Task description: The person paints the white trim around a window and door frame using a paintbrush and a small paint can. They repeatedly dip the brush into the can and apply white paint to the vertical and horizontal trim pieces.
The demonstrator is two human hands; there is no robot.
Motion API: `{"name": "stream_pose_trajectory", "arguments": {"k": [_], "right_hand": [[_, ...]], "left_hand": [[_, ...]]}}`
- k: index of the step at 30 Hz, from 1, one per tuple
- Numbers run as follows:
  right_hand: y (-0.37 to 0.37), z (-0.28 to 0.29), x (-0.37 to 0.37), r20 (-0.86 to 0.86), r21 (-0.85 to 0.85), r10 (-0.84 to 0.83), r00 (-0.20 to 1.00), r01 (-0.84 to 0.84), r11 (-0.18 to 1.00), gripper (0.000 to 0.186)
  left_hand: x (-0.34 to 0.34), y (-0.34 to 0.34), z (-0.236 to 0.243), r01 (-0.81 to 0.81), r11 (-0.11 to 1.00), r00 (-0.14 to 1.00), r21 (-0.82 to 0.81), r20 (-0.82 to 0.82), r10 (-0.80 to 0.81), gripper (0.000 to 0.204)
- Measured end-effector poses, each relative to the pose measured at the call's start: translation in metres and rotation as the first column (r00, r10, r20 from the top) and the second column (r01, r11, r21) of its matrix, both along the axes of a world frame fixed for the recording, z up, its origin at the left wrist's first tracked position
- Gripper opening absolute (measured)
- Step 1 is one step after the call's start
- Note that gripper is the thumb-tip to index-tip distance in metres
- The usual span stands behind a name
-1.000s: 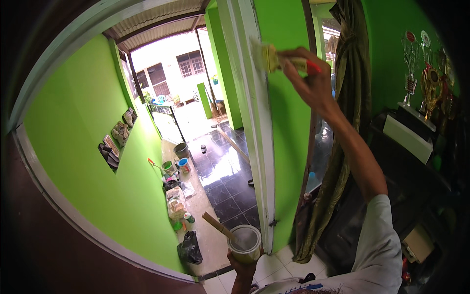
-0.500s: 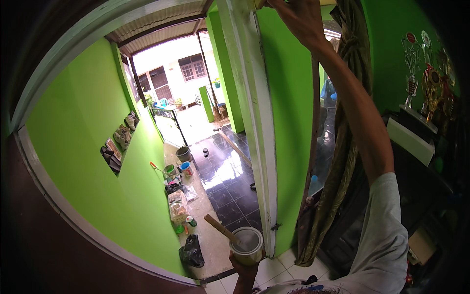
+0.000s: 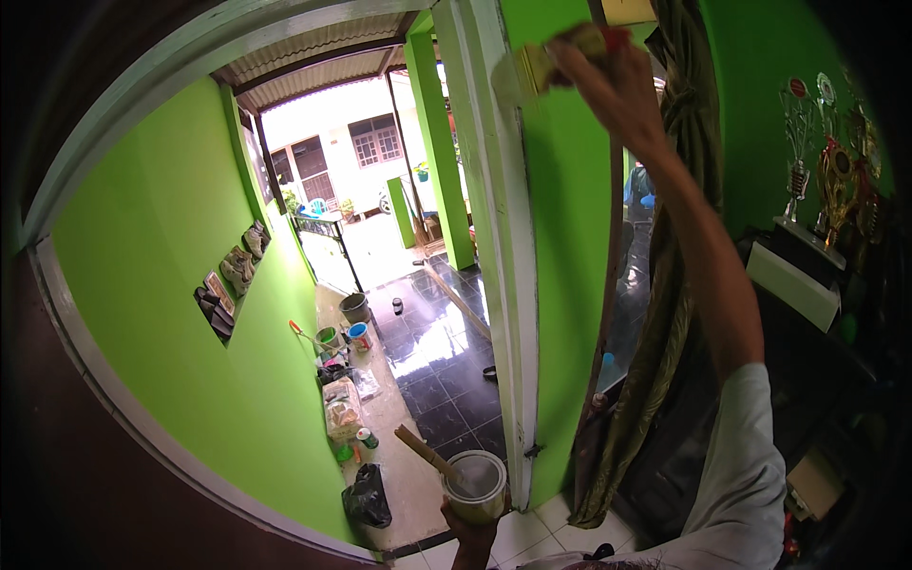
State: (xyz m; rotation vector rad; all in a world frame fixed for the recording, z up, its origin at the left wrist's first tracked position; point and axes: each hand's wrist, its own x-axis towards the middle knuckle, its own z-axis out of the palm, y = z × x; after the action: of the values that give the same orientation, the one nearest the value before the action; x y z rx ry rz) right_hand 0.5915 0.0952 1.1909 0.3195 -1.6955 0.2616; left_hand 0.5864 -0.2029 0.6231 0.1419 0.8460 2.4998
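My right hand [image 3: 622,95] is raised high and closed around a paintbrush [image 3: 538,70], slightly smeared by motion. The brush's pale bristles point left, at the edge of the white door frame [image 3: 503,209]; whether they touch it I cannot tell. Low in the view, my left hand [image 3: 472,534] supports a paint can [image 3: 483,503] from below, its fingers wrapped round the base. Greyish-white paint shows inside the can. A wooden stick [image 3: 425,448] stands tilted in it, leaning out over the left rim.
A green wall [image 3: 556,285] and a tied brown curtain [image 3: 655,332] are beside my right arm. Trophies [image 3: 831,180] stand at far right. Beyond the doorway lie buckets [image 3: 355,306], a black plastic bag [image 3: 368,496] and a long pole [image 3: 456,299] on dark tiles.
My right hand has come down from the top edge, bringing the paintbrush into fuller view beside the door frame. The paint can in my left hand has shifted slightly left and down.
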Motion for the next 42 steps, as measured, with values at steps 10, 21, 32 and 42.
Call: {"name": "stream_pose_trajectory", "arguments": {"k": [10,21,32,42], "right_hand": [[0.013,0.077,-0.033,-0.325,0.082,0.168,0.931,-0.150,0.985,0.019],[0.027,0.057,-0.022,-0.280,0.046,0.097,0.955,-0.088,0.995,0.034],[0.012,0.080,-0.037,-0.268,0.094,-0.055,0.962,0.083,0.992,0.021],[0.003,0.045,-0.019,-0.175,0.064,0.055,0.983,-0.045,0.997,0.026]], "left_hand": [[0.003,0.001,0.007,0.045,0.988,0.986,0.146,0.151,-0.067,0.070],[-0.001,-0.007,-0.004,0.070,0.984,0.995,0.161,0.054,-0.080,0.080],[0.011,-0.006,0.027,-0.291,0.887,0.891,-0.358,-0.438,0.116,0.080],[0.006,-0.003,0.032,0.025,0.982,0.997,0.189,0.071,-0.039,0.060]]}}
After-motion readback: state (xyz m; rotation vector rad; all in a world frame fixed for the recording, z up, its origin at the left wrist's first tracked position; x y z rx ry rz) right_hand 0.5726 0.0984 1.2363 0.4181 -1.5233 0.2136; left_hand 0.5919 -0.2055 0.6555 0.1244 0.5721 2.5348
